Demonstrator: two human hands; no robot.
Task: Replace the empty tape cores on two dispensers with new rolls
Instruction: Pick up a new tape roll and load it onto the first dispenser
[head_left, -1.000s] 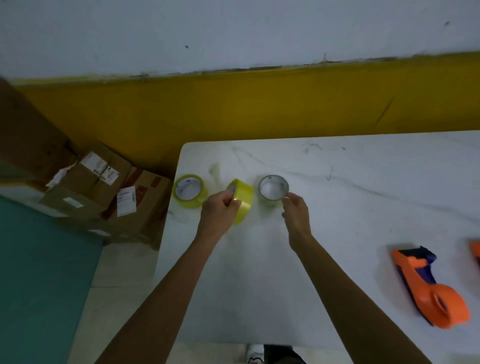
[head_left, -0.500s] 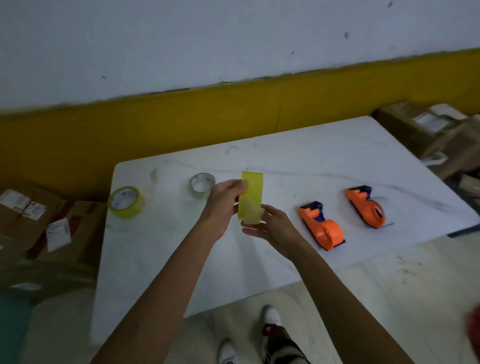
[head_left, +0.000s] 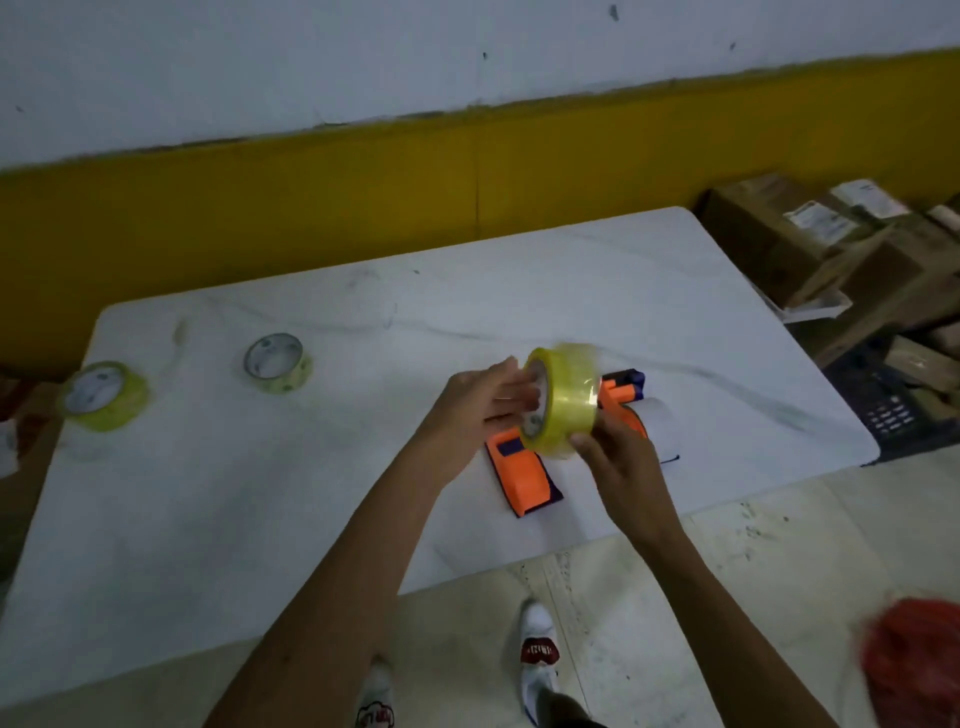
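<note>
A yellow tape roll (head_left: 563, 400) is held upright in the air between both hands, above the table's right half. My left hand (head_left: 480, 410) presses fingers against the roll's left face at the core. My right hand (head_left: 618, 457) grips the roll from below and right. Under the roll lie two orange and dark blue dispensers: the near dispenser (head_left: 524, 480) shows its flat body, the far dispenser (head_left: 621, 392) is mostly hidden by the roll and my right hand. Two more rolls lie flat at the left: a pale roll (head_left: 278, 364) and a yellow roll (head_left: 104, 396).
The white marble-look table (head_left: 260, 519) stands against a yellow and white wall. Cardboard boxes (head_left: 831, 244) are stacked right of the table, with a dark calculator-like device (head_left: 891, 410) below them. A red blurred object (head_left: 914, 665) sits at bottom right. My shoes show on the floor.
The roll went from the left end of the table, in my left hand, over to above the dispensers; both hands hold it now. My view has swung right.
</note>
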